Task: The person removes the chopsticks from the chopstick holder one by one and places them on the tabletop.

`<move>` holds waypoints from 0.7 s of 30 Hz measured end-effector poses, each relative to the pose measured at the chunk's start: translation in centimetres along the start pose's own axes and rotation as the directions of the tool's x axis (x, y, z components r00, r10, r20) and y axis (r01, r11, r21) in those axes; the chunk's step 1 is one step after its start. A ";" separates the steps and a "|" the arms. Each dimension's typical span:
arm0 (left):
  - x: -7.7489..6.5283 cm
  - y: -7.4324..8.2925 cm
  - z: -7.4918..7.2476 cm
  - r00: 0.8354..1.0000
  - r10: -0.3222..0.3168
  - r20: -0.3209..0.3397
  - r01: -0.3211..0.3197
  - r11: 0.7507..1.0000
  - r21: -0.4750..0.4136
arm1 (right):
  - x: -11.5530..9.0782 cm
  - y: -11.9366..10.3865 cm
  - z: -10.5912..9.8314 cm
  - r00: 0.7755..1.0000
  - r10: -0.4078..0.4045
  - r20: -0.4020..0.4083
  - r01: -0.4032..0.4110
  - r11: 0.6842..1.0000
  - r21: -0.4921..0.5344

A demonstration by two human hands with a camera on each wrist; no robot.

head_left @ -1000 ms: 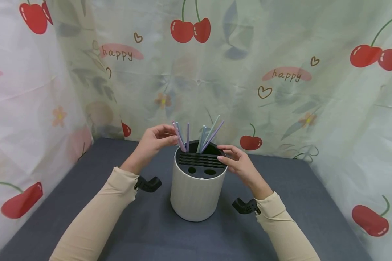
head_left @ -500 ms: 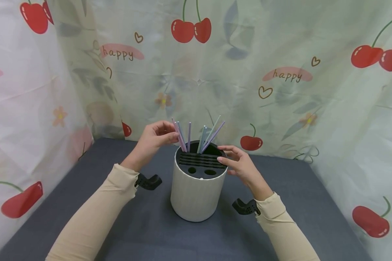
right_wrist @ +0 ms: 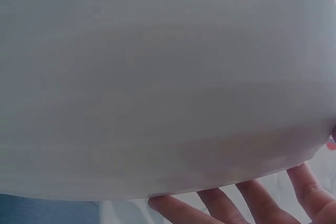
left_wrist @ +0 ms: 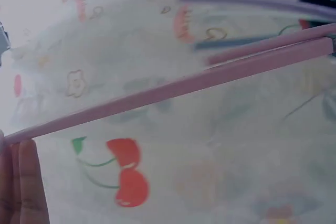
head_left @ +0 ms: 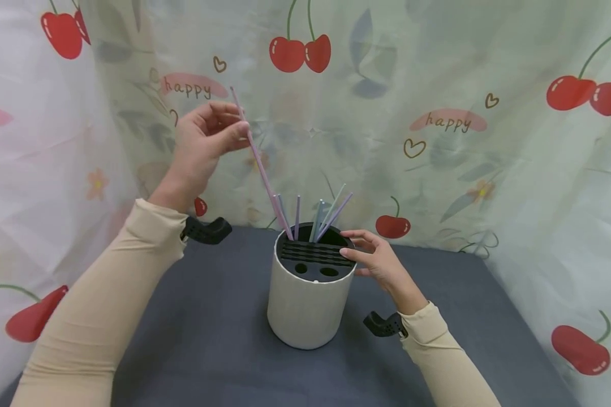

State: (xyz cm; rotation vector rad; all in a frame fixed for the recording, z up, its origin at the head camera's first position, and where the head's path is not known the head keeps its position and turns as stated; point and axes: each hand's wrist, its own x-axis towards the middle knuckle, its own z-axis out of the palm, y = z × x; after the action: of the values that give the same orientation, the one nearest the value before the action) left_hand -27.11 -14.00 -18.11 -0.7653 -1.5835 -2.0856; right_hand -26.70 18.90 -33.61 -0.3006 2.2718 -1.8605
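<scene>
Up goes the pink stick [head_left: 260, 164], and here's the left hand [head_left: 201, 144] on it, high over the far left of the surface [head_left: 209, 339], its grip narrow, thumb and fingertips pinching near the top end! The stick slants down rightward to the back left of the pale holder [head_left: 305, 314]; whether its low end is clear, I can't tell. The holder stands upright, about midway between the surface's left and right edges. A black insert [head_left: 314, 273] tops it, slotted, two holes towards the near side. Behind those slots, a bunch of sticks [head_left: 297, 215]: pink, blue and purple on the left, blue-grey, green and purple leaning on the right. And there's the right hand [head_left: 379, 263], grip spread around the right rim, thumb over the top; from the right wrist, fingertips meet the pale wall. Cherry-print cloth [head_left: 366, 152] hangs beyond the far edge.
</scene>
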 end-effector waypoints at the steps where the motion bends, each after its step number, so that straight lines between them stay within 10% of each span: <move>1: 0.4 0.8 -0.2 1.000 0.011 -0.020 -0.011 1.000 -0.016 | 0.0 0.0 0.0 1.000 0.001 0.001 -0.001 1.000 0.001; 9: 1.2 2.3 -3.3 0.990 -0.087 -0.109 0.087 0.996 -0.007 | 0.0 0.1 -0.1 1.000 0.005 0.000 -0.005 1.000 -0.003; 13: -0.6 -1.3 -5.6 0.955 -0.260 -0.141 0.269 0.962 0.053 | 0.0 0.1 -0.1 1.000 0.006 0.002 -0.006 1.000 0.004; 21: -6.1 -11.3 -8.3 0.849 -0.514 -0.121 0.527 0.814 0.245 | 0.1 0.2 -0.1 1.000 0.002 0.011 -0.002 1.000 -0.006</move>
State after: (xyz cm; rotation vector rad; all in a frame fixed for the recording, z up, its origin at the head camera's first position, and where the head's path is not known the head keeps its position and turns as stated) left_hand -30.88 -18.97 -32.11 -0.1831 -2.1793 -2.1361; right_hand -26.84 19.02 -33.75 -0.3086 2.2694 -1.8470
